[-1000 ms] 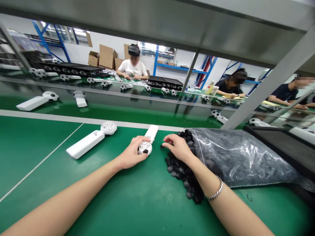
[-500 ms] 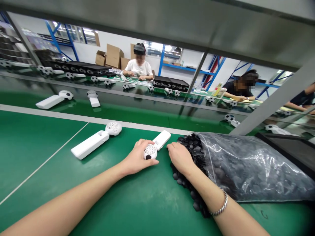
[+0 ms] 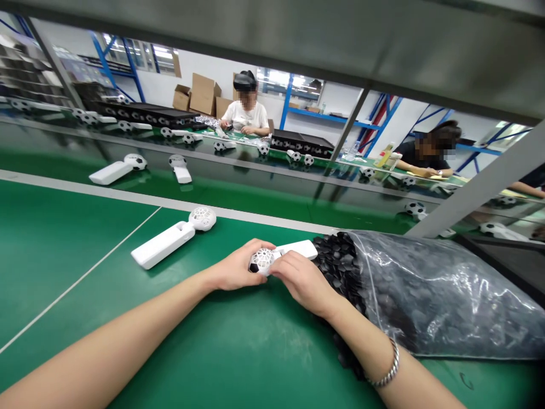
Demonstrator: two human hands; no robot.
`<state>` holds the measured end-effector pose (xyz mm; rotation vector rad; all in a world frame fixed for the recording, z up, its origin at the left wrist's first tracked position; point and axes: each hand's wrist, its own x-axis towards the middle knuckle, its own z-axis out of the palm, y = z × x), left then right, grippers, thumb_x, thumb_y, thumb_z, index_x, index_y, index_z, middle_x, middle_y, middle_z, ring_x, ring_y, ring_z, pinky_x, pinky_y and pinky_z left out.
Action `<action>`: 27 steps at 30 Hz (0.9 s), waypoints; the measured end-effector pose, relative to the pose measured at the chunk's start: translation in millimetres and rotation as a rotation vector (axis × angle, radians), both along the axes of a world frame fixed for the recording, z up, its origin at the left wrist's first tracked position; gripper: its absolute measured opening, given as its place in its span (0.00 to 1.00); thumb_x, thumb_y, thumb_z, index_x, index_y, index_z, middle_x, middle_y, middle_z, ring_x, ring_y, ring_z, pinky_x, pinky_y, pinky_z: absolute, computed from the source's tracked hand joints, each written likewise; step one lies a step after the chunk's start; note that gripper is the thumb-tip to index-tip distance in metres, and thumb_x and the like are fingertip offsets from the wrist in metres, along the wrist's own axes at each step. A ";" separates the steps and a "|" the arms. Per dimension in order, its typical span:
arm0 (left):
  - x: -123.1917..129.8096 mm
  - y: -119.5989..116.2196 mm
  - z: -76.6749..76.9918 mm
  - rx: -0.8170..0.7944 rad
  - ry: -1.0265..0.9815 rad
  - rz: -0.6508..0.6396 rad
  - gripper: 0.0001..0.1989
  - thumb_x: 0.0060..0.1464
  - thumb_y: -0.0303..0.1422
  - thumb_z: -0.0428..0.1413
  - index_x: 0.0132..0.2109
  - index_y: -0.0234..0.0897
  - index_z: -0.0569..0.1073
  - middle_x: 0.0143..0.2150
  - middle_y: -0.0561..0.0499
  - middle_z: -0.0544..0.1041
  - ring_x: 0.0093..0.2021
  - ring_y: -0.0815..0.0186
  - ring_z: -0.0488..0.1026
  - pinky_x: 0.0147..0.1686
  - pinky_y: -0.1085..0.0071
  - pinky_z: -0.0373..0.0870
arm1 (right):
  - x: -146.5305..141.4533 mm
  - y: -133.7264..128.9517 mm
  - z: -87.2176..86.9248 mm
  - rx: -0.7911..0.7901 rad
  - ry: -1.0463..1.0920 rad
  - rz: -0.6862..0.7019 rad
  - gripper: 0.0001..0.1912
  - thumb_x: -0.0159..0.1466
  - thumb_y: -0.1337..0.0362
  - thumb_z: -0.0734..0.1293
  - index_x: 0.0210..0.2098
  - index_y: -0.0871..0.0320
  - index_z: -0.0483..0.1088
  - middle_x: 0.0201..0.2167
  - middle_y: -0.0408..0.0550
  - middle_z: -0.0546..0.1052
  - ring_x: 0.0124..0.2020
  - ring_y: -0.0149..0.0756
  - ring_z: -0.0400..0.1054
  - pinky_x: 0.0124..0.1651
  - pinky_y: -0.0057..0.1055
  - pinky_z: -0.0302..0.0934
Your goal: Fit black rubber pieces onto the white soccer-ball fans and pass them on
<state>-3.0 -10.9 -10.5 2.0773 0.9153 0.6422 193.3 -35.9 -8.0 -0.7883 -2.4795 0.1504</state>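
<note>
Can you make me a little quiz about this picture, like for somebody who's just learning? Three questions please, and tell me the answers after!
1. True or false: the left hand is holding the clear bag.

2. What is heaped at the bag's mouth?
A) red bottle caps
B) small black pieces
C) wooden spoons

3. Fill in the blank: the silver bracelet is on the person's ____ arm.

Key:
1. False: it holds the round head of a white device.
2. B
3. right
</note>
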 end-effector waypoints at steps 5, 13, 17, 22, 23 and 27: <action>6.5 -3.0 -3.6 0.054 -0.023 0.085 0.26 0.41 0.33 0.58 0.49 0.41 0.63 0.46 0.50 0.65 0.48 0.61 0.64 0.49 0.65 0.62 | -2.8 8.1 -7.4 -0.029 0.128 -0.025 0.04 0.62 0.70 0.59 0.35 0.57 0.63 0.33 0.47 0.68 0.35 0.33 0.61 0.38 0.31 0.60; 13.5 -5.4 -5.4 0.091 -0.050 0.143 0.20 0.41 0.28 0.56 0.45 0.40 0.66 0.44 0.51 0.66 0.46 0.62 0.65 0.47 0.66 0.62 | 3.5 21.2 -2.2 -0.236 0.183 -0.178 0.11 0.56 0.58 0.67 0.30 0.56 0.62 0.29 0.41 0.65 0.29 0.29 0.62 0.31 0.26 0.58; 13.8 -5.1 -5.0 0.079 -0.066 0.135 0.19 0.40 0.28 0.56 0.44 0.40 0.66 0.43 0.52 0.66 0.45 0.62 0.65 0.47 0.67 0.62 | 4.1 23.9 0.4 -0.275 0.126 -0.172 0.12 0.55 0.55 0.67 0.30 0.57 0.63 0.29 0.41 0.66 0.30 0.29 0.62 0.33 0.26 0.56; 17.7 -6.6 -7.6 0.107 -0.084 0.193 0.18 0.39 0.26 0.55 0.42 0.40 0.66 0.42 0.51 0.67 0.44 0.62 0.65 0.46 0.66 0.62 | 2.0 25.1 -2.7 -0.284 0.122 -0.176 0.11 0.56 0.56 0.66 0.28 0.57 0.65 0.27 0.42 0.67 0.31 0.31 0.62 0.34 0.27 0.56; 18.8 -8.1 -8.7 0.117 -0.092 0.220 0.19 0.39 0.25 0.55 0.42 0.39 0.66 0.41 0.51 0.67 0.44 0.62 0.65 0.46 0.66 0.63 | 0.8 25.2 -2.4 -0.286 0.128 -0.187 0.11 0.57 0.56 0.66 0.28 0.57 0.65 0.27 0.42 0.67 0.31 0.31 0.62 0.34 0.27 0.56; 23.4 -13.3 -13.4 0.145 -0.133 0.302 0.20 0.37 0.24 0.55 0.42 0.39 0.66 0.42 0.51 0.67 0.44 0.62 0.65 0.45 0.67 0.63 | -1.9 19.4 10.3 -0.323 0.135 -0.246 0.07 0.56 0.62 0.67 0.30 0.56 0.64 0.30 0.42 0.68 0.33 0.33 0.63 0.36 0.29 0.58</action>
